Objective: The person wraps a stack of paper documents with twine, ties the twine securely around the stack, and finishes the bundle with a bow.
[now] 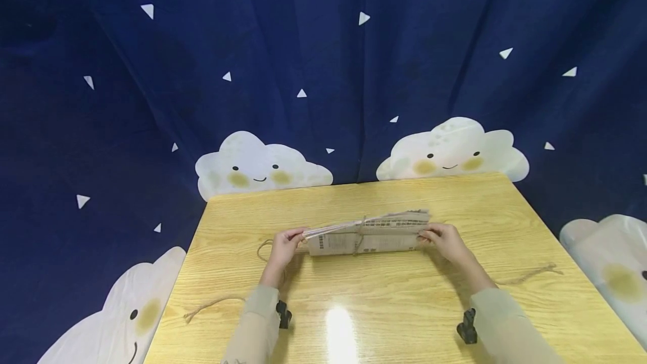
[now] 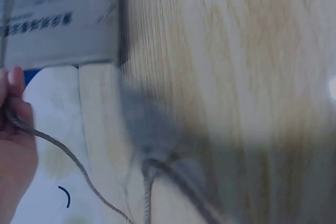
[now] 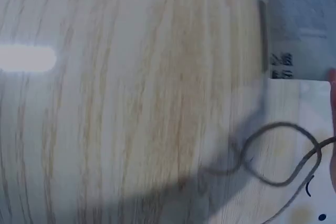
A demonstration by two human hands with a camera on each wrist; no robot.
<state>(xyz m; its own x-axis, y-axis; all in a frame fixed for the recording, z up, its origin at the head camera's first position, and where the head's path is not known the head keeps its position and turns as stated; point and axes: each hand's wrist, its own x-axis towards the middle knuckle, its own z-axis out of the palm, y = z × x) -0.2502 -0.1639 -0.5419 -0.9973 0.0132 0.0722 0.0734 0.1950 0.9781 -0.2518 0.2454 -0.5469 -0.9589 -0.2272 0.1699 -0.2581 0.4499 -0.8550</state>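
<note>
A flat bundle of folded newspapers lies crosswise in the head view, tilted so its layered upper edges fan open. Brown twine wraps its middle. My left hand is at the bundle's left end; in the left wrist view its curled fingers grip a strand of twine, fingertips right at the paper's end. At the right end my right hand pinches with thumb and fingers. A looped strand of twine runs into that hand in the right wrist view, where most of the hand is out of frame.
The wooden table carries loose twine tails, one at left and one at right. Behind and beside it hangs a dark blue curtain with cloud prints. Dark wrist mounts sit on the sleeves.
</note>
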